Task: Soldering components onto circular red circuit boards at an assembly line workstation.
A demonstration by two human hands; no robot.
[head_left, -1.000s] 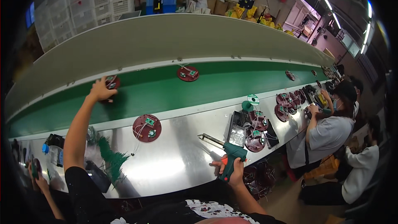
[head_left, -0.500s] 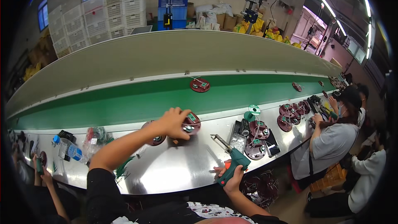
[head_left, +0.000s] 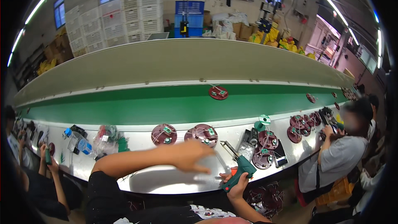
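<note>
The left hand's [head_left: 194, 156] fingers are spread, blurred and apparently empty — they've let go of a maroon disc [head_left: 203, 133], now on the metal bench [head_left: 166, 180] near a second disc [head_left: 163, 134], leaving two within reach — while the right hand [head_left: 238, 188] grasps a green soldering gun [head_left: 242, 169].

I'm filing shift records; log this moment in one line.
left hand: apparently empty, over bench; right hand: gripping soldering gun; red discs: beyond left hand

Right hand [head_left: 238, 187] holding soldering gun [head_left: 243, 169], maroon discs [head_left: 163, 135]
</note>
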